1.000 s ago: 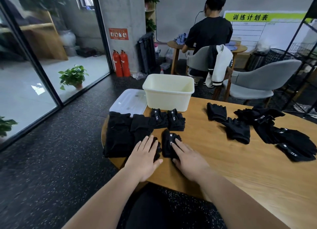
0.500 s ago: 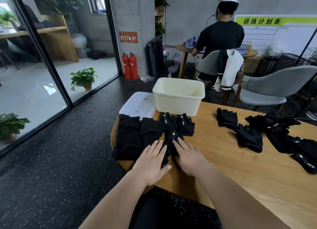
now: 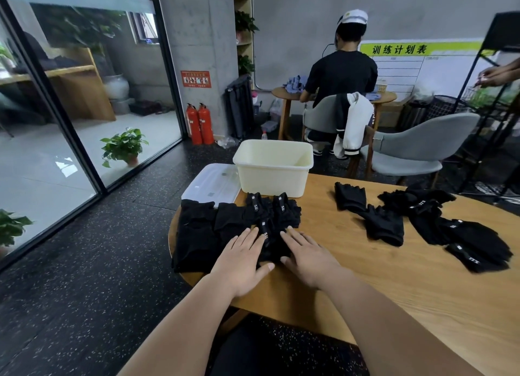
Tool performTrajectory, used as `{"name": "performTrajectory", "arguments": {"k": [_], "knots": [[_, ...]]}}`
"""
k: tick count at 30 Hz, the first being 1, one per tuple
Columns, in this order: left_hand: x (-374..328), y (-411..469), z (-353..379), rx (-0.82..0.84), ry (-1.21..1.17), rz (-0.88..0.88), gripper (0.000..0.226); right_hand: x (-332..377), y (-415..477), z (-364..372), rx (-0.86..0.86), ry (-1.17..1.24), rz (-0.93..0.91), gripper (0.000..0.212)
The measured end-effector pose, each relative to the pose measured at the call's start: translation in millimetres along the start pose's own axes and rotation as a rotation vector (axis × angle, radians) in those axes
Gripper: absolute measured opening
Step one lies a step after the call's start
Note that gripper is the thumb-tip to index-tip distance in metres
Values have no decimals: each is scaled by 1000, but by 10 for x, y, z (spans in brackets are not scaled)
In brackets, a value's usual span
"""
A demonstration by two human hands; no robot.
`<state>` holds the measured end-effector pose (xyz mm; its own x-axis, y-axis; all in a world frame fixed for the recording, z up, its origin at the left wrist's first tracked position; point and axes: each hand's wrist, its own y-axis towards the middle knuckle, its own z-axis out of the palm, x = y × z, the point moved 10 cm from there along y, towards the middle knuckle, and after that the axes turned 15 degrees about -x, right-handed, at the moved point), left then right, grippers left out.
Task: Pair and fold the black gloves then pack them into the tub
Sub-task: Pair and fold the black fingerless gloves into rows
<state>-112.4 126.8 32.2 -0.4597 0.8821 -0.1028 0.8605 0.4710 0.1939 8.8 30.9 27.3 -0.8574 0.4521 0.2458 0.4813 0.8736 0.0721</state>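
A second ago the folded pair [image 3: 269, 239] lay by itself close to the near edge of the table [image 3: 380, 285], in the lower centre of the frame, with a strip of bare wood between it and the finished bundles [image 3: 271, 207]. Since then I have slid it forward, and now its far end touches those bundles, which sit in a row just below the tub [image 3: 273, 178] at centre frame. I read that as this pair being done and parked with the others, so pairing and folding can go on with the loose gloves [image 3: 439, 223] scattered at the right of the frame, well apart from my hands. Packing has not begun, as far as I can judge: no glove shows in the part of the tub's inside that I can see, and its lid [image 3: 211, 183] lies beside it on the left. My left hand [image 3: 242, 259] lies flat on the left side of the pair and my right hand [image 3: 311, 256] flat on its right side, palms down. My fingers [image 3: 294, 236] are straight and a little spread, not curled round anything; they press and steady the cloth rather than grip it, and each thumb reaches in toward the near end of the pair. Whether the thumbs tuck beneath the fabric I cannot tell.
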Motion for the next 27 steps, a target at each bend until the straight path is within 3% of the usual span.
{"name": "performTrajectory", "arguments": {"k": [27], "knots": [[-1888, 615, 498, 90, -110, 251, 79, -2051, -789, -436, -135, -74, 375, 70]]}}
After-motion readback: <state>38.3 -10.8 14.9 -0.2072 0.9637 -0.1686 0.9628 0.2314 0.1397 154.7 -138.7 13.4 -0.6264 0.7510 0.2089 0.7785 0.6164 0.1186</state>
